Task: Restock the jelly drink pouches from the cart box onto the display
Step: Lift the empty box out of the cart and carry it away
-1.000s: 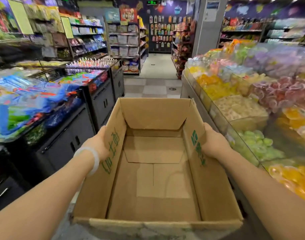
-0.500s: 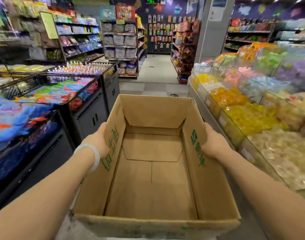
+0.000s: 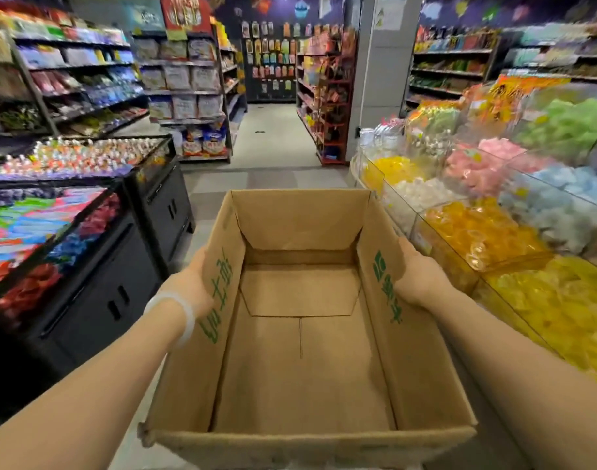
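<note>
Head view shows an open brown cardboard box with green lettering point(image 3: 300, 334) held out in the aisle, and it is empty; no jelly drink pouch is left in it. I judge the restocking done or nearly so, with only the box to clear away. Left hand point(image 3: 192, 283) and right hand point(image 3: 419, 276) press against its opposite side walls, fingers wrapped on the cardboard. On the right, clear plastic display bins point(image 3: 422, 232) hold heaps of yellow, orange, pink and blue packets, too blurred to identify.
</note>
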The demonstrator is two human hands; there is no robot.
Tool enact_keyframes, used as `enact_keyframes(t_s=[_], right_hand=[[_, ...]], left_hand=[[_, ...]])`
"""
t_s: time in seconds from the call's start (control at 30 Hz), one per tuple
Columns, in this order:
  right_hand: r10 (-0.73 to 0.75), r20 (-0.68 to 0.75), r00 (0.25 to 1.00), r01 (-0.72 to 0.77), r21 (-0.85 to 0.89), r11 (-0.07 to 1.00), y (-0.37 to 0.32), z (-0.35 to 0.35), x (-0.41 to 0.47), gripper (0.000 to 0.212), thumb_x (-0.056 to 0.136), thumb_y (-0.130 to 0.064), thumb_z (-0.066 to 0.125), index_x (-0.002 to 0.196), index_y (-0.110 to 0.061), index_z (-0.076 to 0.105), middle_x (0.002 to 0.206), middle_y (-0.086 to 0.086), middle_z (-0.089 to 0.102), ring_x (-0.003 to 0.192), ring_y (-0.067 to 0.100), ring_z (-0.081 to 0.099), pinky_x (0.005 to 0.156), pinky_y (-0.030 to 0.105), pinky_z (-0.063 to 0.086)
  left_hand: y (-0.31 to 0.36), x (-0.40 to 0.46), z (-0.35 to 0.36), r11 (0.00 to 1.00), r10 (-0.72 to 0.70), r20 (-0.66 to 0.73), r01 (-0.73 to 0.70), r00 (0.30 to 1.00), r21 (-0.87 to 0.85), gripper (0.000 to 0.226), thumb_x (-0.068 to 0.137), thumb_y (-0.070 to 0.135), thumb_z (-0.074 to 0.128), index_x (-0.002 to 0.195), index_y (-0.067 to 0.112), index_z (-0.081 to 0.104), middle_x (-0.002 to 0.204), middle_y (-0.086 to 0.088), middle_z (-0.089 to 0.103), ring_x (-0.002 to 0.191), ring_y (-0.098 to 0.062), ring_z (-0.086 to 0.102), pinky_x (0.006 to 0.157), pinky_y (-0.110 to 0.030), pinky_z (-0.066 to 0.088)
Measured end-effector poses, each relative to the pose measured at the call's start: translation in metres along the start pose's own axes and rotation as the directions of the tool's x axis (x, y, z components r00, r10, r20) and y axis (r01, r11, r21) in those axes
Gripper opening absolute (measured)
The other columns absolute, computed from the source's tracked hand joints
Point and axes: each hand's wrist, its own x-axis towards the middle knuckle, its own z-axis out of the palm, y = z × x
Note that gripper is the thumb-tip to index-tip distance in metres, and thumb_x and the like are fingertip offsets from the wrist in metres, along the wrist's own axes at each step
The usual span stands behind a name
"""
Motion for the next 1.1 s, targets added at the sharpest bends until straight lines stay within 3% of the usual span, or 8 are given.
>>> enact_keyframes(t_s=[0.17, 0.33, 0.47, 0.6, 0.67, 0.8, 0.93, 1.1], right_hand=[[-0.031, 0.041, 0.999, 0.03, 0.027, 0.999, -0.028, 0.021, 0.156, 0.069, 0.084, -0.024, 0.055, 0.142, -0.03, 0.017, 0.104, 0.007, 0.066, 0.084, 0.029, 0.063, 0.062, 0.036, 0.052], [-0.021, 0.052, 0.998, 0.018, 0.054, 0.998, -0.07, 0.026, 0.292, 0.075, 0.083, -0.019, 0.058, 0.143, -0.03, 0.015, 0.109, 0.01, 0.064, 0.091, 0.031, 0.062, 0.07, 0.038, 0.055], [-0.026, 0.026, 0.999, 0.026, -0.001, 1.0, -0.099, 0.045, 0.403, 0.079, 0.083, -0.017, 0.059, 0.146, -0.026, 0.012, 0.105, 0.011, 0.064, 0.08, 0.027, 0.059, 0.061, 0.032, 0.05], [0.009, 0.012, 1.0, -0.009, 0.019, 1.0, -0.124, 0.069, 0.517, 0.073, 0.084, -0.023, 0.057, 0.145, -0.026, 0.016, 0.107, 0.011, 0.064, 0.09, 0.032, 0.063, 0.073, 0.04, 0.055], [0.036, 0.011, 0.999, -0.036, 0.024, 0.999, -0.136, 0.074, 0.572, 0.071, 0.083, -0.022, 0.058, 0.143, -0.026, 0.019, 0.103, 0.009, 0.065, 0.086, 0.03, 0.063, 0.073, 0.041, 0.056], [0.085, 0.001, 0.996, -0.085, 0.054, 0.995, -0.15, 0.074, 0.677, 0.072, 0.078, -0.016, 0.061, 0.139, -0.024, 0.024, 0.1, 0.01, 0.065, 0.086, 0.032, 0.063, 0.073, 0.044, 0.057], [0.151, -0.019, 0.988, -0.15, 0.06, 0.987, -0.148, 0.08, 0.776, 0.078, 0.08, -0.017, 0.06, 0.144, -0.026, 0.017, 0.105, 0.014, 0.065, 0.093, 0.035, 0.063, 0.078, 0.045, 0.055], [0.152, -0.033, 0.988, -0.15, 0.066, 0.986, -0.144, 0.098, 0.921, 0.067, 0.078, -0.016, 0.059, 0.136, -0.025, 0.026, 0.104, 0.014, 0.065, 0.092, 0.034, 0.063, 0.077, 0.045, 0.054]], left_hand=[[0.017, 0.151, 0.001, 0.998, -0.054, -0.003, 0.054, 0.999, 0.024, 0.082, 0.089, 0.004, 0.046, 0.149, 0.034, -0.001, 0.09, -0.014, 0.062, 0.061, -0.025, 0.054, 0.049, -0.03, 0.04], [0.04, 0.287, -0.021, 0.998, -0.06, -0.004, 0.06, 0.998, 0.032, 0.081, 0.089, 0.004, 0.046, 0.149, 0.033, -0.001, 0.079, -0.011, 0.057, 0.054, -0.022, 0.048, 0.044, -0.026, 0.033], [0.044, 0.402, -0.017, 0.996, -0.075, -0.005, 0.076, 0.997, 0.039, 0.086, 0.088, 0.003, 0.049, 0.149, 0.034, -0.004, 0.08, -0.013, 0.061, 0.051, -0.021, 0.048, 0.041, -0.026, 0.034], [0.053, 0.532, -0.015, 1.0, -0.021, -0.001, 0.021, 1.0, 0.005, 0.081, 0.088, 0.002, 0.045, 0.148, 0.034, 0.002, 0.084, -0.013, 0.061, 0.051, -0.023, 0.048, 0.041, -0.026, 0.032], [0.065, 0.594, -0.022, 1.0, 0.012, 0.013, -0.012, 1.0, 0.009, 0.079, 0.089, 0.002, 0.044, 0.148, 0.035, 0.003, 0.08, -0.007, 0.056, 0.052, -0.021, 0.048, 0.041, -0.025, 0.032], [0.101, 0.713, -0.035, 0.997, 0.038, 0.057, -0.042, 0.998, 0.06, 0.08, 0.091, 0.002, 0.042, 0.15, 0.029, -0.004, 0.075, -0.011, 0.056, 0.049, -0.021, 0.044, 0.041, -0.026, 0.03], [0.13, 0.83, -0.023, 0.995, 0.091, 0.06, -0.093, 0.994, 0.029, 0.081, 0.09, 0.006, 0.044, 0.149, 0.033, -0.003, 0.087, -0.012, 0.062, 0.062, -0.027, 0.057, 0.047, -0.029, 0.042], [0.163, 0.975, 0.007, 0.992, 0.127, 0.079, -0.127, 0.989, -0.002, 0.082, 0.088, 0.011, 0.047, 0.149, 0.037, -0.001, 0.11, -0.01, 0.062, 0.082, -0.028, 0.06, 0.063, -0.033, 0.048]])
